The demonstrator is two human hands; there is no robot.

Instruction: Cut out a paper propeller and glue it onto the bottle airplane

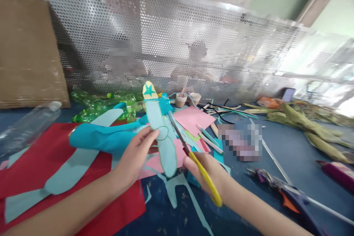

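Observation:
My left hand (138, 151) pinches a long light-blue propeller-shaped cutout (168, 158) between thumb and fingers near its middle, where a round outline is drawn. At its upper end shows a yellow tip (146, 85) bearing a teal star. My right hand (207, 166) is wrapped round scissors (203, 171) with a yellow handle; their dark blades point up and away, just right of the cutout. Whether the blades touch it I cannot tell. Beneath both hands lie thin light-blue offcuts (173, 191). Left of my left hand are a rolled blue sheet (96, 137) and another light-blue propeller shape (68, 177).
Red sheets (118, 206) cover the table's left side, beside a clear bottle (27, 125) and green bottles (91, 112). Pink paper (190, 118), small cups (181, 100) and sticks lie behind. Dry husks (301, 118) and a glue gun (287, 191) are rightward. A perforated metal screen (166, 37) stands behind.

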